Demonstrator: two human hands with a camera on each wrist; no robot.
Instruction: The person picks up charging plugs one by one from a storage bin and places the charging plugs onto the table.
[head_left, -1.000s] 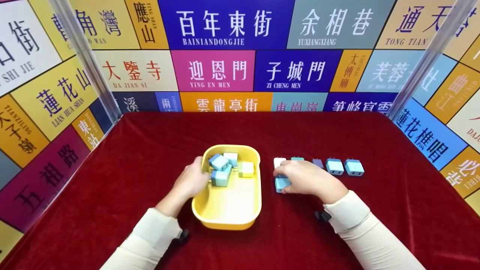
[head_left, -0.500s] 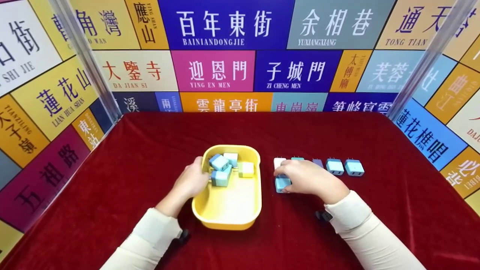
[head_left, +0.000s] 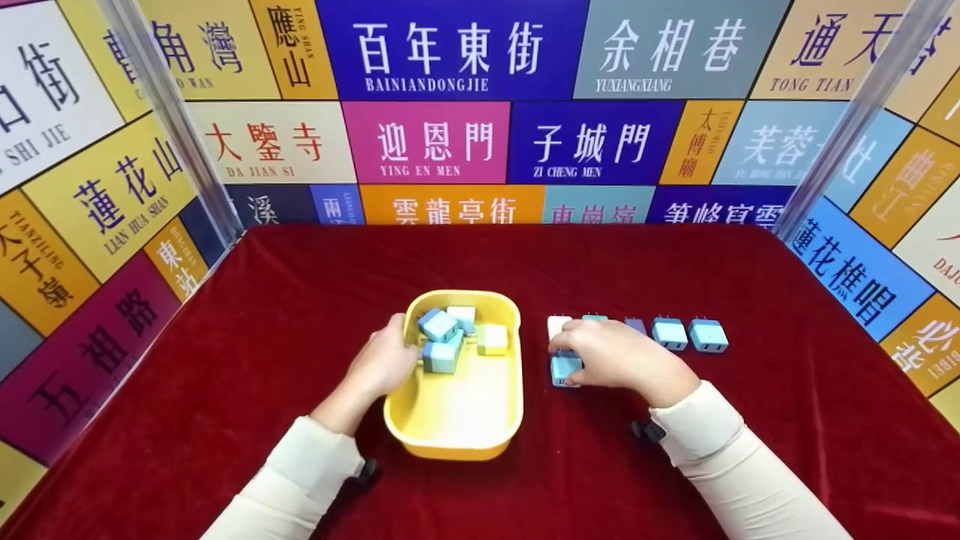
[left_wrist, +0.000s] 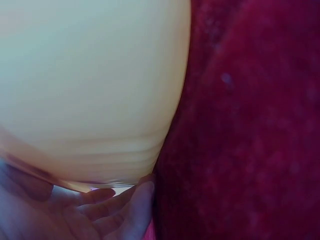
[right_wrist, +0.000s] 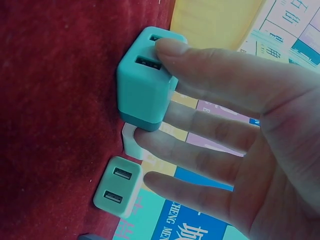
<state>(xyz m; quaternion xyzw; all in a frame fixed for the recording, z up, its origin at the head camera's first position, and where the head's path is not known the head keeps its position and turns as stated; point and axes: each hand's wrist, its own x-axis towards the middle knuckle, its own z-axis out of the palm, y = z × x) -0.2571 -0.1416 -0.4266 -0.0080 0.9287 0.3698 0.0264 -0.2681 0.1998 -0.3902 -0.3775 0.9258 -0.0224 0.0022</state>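
My left hand [head_left: 384, 358] grips the left wall of a yellow plastic bin [head_left: 457, 412]. Inside the bin's far half lie several USB wall chargers [head_left: 441, 357], blue, white and pale yellow. To the right of the bin, my right hand [head_left: 619, 361] pinches a light-blue USB charger [head_left: 563, 370] lying on the cloth. In the right wrist view, the thumb presses the end of this turquoise-looking charger [right_wrist: 145, 90] with its two ports, and other fingers reach along its far side. The left wrist view has the bin's outer wall [left_wrist: 95, 90] with fingers at its edge.
Beyond my right hand runs a row of chargers: a white one [head_left: 558, 325], a green one [head_left: 595, 319] mostly covered, a purple one [head_left: 635, 328] and two blue ones [head_left: 670, 334]. Red velvet cloth [head_left: 300, 285] covers the table. Printed sign panels [head_left: 450, 142] stand around it.
My right hand and its charger have shifted very slightly. My left hand, the bin and the other chargers stay put.
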